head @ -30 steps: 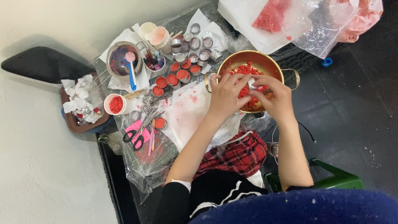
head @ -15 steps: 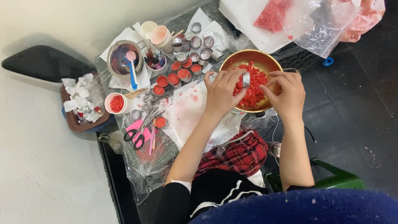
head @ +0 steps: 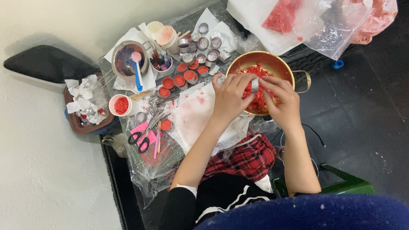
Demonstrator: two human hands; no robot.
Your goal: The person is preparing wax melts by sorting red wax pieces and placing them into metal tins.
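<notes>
Hands [head: 255, 96] around small tin cup [head: 254, 84]

A makeshift home craft corner on a dark tiled floor [head: 362, 127] beside a white wall [head: 42, 170]. A low plastic-covered table [head: 157, 162] is crowded, toward ten o'clock, with small metal tins [head: 200, 44], scissors [head: 138, 138] and crumpled tissues [head: 83, 91].

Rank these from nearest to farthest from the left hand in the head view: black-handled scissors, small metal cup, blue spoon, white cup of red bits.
From the left hand:
1. small metal cup, pinched at its fingertips over the gold pot.
2. black-handled scissors, lower left on the plastic sheet.
3. blue spoon and white cup of red bits, both far left, too close to call.
</notes>
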